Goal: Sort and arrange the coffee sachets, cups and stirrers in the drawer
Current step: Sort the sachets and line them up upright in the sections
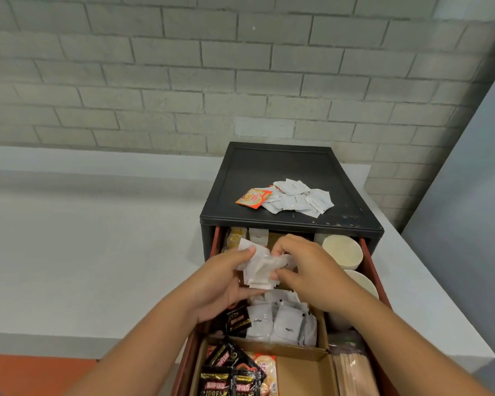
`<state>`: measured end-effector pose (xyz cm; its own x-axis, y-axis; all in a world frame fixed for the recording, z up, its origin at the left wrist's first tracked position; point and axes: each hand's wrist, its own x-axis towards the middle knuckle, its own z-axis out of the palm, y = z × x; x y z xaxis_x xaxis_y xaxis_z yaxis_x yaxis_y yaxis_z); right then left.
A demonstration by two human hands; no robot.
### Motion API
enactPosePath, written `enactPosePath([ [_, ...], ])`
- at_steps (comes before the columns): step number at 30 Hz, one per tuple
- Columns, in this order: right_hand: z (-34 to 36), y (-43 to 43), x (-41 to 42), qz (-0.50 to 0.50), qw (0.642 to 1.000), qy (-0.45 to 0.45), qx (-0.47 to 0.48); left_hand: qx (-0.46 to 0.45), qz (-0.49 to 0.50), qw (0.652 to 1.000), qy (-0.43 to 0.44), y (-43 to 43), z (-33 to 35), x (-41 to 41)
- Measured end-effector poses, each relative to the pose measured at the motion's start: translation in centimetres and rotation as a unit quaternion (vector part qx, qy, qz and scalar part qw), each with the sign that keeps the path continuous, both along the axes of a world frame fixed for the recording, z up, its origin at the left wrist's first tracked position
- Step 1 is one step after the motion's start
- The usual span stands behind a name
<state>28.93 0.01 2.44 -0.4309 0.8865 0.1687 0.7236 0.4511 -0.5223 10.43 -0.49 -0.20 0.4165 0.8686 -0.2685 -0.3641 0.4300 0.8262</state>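
coffee sachets [259, 267]: white bundle pinched between both hands, left [226, 284] and right [306, 270], above the open drawer [367, 261]. inside it: sorted sachets, cups [342, 250], stirrers [352, 370]. loose pile [293, 197] atop its cabinet remains.

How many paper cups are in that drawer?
2 cream paper cups: one at the red drawer's far right, another just nearer; more may hide under the right arm.
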Motion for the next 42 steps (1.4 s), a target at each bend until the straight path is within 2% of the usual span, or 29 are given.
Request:
enactPosePath([
  [4, -0.3, -1.4, 0.0, -0.038, 0.995, 0.081, -0.048, 0.064, 0.038, 0.994, 0.081, 0.6, -0.3, -1.4],
  [8, -0.6, -0.9, 0.6, -0.189, 0.967, 0.166, -0.036, 0.096, 0.121, 0.981, 0.114, 1.6, -0.1, -2.9],
  [10, -1.1, -0.1, 0.9, -0.251, 0.953, 0.169, -0.029, 0.104, 0.141, 0.979, 0.107, 2.1, -0.2, -3.5],
  [19, -5.5, 4.7, -2.4, -0.337, 0.938, 0.024, -0.082, 0.103, 0.114, 0.978, 0.14, 2.5, -1.0, -3.9],
  [22, -6.3, 6.2, -2.3, -0.345, 0.93, -0.081, -0.101, 0.106, 0.107, 0.977, 0.152, 2.6, -1.0, -3.9],
  [25, -7.1, 7.0, -2.2, -0.334, 0.924, -0.173, -0.062, 0.105, 0.102, 0.978, 0.146, 2.6, -0.9, -3.9],
  [30, -7.4, 6.4, -2.2, -0.293, 0.936, -0.192, -0.039, 0.108, 0.088, 0.98, 0.139, 2.7, -0.9, -4.0],
  [32, -6.7, 5.2, -2.3, -0.272, 0.952, -0.139, -0.029, 0.114, 0.082, 0.981, 0.135, 2.7, -0.9, -4.1],
  [35, -4.8, 2.6, -2.9, -0.232, 0.971, 0.06, -0.018, 0.119, 0.074, 0.981, 0.135, 2.7, -0.9, -4.1],
  [38, -3.1, 0.5, -4.2, -0.174, 0.949, 0.245, -0.099, 0.128, 0.064, 0.981, 0.134, 2.7, -0.7, -4.0],
  [42, -2.3, 0.1, -5.3, -0.149, 0.924, 0.319, -0.149, 0.108, 0.056, 0.983, 0.139, 2.7, -0.4, -3.7],
])
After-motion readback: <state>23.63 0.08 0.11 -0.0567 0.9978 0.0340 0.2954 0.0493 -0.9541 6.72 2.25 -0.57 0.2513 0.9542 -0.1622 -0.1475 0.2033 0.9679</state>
